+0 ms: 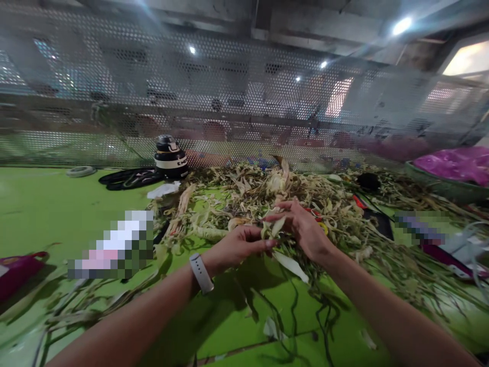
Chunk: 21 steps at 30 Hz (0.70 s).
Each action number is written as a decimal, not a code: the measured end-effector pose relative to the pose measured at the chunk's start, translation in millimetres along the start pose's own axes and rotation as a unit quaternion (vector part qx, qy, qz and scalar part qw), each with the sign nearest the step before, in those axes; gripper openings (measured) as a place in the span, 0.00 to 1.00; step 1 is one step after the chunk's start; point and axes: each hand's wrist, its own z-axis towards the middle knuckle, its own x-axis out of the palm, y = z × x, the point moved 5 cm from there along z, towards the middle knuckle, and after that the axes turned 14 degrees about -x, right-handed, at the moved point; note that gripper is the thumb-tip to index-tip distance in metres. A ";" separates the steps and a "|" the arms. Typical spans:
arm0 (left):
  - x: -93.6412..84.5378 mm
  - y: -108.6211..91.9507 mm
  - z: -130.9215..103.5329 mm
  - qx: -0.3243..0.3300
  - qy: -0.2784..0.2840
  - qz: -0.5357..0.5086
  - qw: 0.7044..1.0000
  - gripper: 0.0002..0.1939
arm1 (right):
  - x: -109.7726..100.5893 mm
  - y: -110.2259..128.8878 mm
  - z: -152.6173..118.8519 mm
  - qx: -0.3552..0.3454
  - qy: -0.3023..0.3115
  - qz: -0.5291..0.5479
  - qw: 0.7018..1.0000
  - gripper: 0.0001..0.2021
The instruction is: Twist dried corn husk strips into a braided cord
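My left hand (240, 246), with a white band (201, 273) on its wrist, pinches a pale green leafy piece (274, 228) between thumb and fingers at the middle of the view. On the other side of this piece is my right hand (303, 229), its fingers reaching leftward over it and curled close; whether they grip it is hard to make out. A long whitish leaf (291, 266) hangs just below the hands. Behind them lies a wide heap of dried leaves and stems (244, 186), with a pale husk-like bundle (278, 183) on it.
A black bottle (171, 158) stands back left beside a black item (132, 178) and a tape roll (81, 171). At right are a basket (446, 186) with a pink bag (458, 163) and a dark flat object (377, 223). A perforated metal screen (237, 92) rises behind the green table (49, 204).
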 end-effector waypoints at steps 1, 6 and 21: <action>-1.5 -0.8 0.3 0.005 -0.011 -0.009 1.000 0.15 | -1.7 1.5 0.8 -0.023 -0.003 -0.019 1.000 0.21; -8.2 -6.1 0.7 0.044 -0.061 -0.032 0.997 0.14 | -10.8 8.8 3.8 -0.144 -0.045 -0.094 0.984 0.22; -7.9 2.1 6.7 0.056 -0.087 0.022 0.994 0.18 | -2.4 -11.4 0.5 -0.045 -0.024 -0.075 0.996 0.13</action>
